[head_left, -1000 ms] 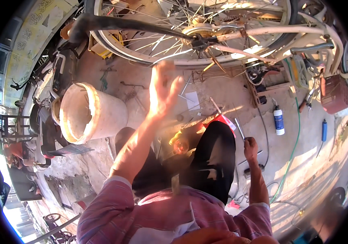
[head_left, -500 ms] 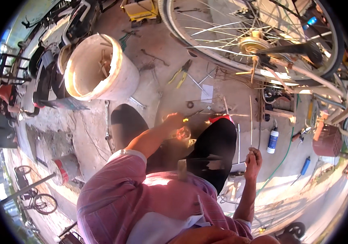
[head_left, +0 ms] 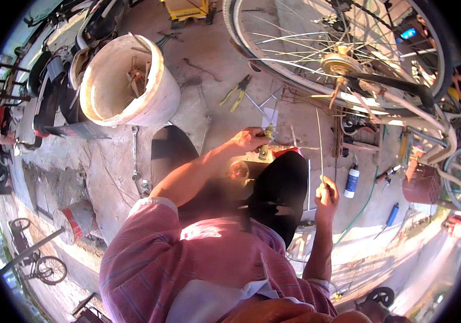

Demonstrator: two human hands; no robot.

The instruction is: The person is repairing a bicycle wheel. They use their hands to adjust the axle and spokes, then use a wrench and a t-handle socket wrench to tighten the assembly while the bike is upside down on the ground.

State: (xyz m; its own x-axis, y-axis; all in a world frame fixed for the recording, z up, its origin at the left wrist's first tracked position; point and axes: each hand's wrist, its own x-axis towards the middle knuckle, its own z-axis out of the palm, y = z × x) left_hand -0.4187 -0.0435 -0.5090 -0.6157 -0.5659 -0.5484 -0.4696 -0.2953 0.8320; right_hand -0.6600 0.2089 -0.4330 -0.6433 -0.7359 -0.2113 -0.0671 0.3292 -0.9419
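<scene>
My left hand is closed around the yellow handle of a screwdriver, held above the ground in front of my knees. Its thin shaft points away from me, toward a white paper. Over on the right, my right hand pinches the lower end of a long thin rod, which looks like a bicycle spoke. The rod stands out from my fingers toward the spoked bicycle wheel, apart from my left hand. Something red lies beside my right knee, partly hidden.
A white bucket stands ahead on the left, with a wrench near it. Yellow-handled pliers lie on the concrete. A blue-and-white bottle, a green hose and a blue-handled tool are at right.
My left hand has moved forward and right, and the yellow-handled screwdriver now shows raised in it. My right hand has shifted slightly left and forward with the rod. The view has tilted a little.
</scene>
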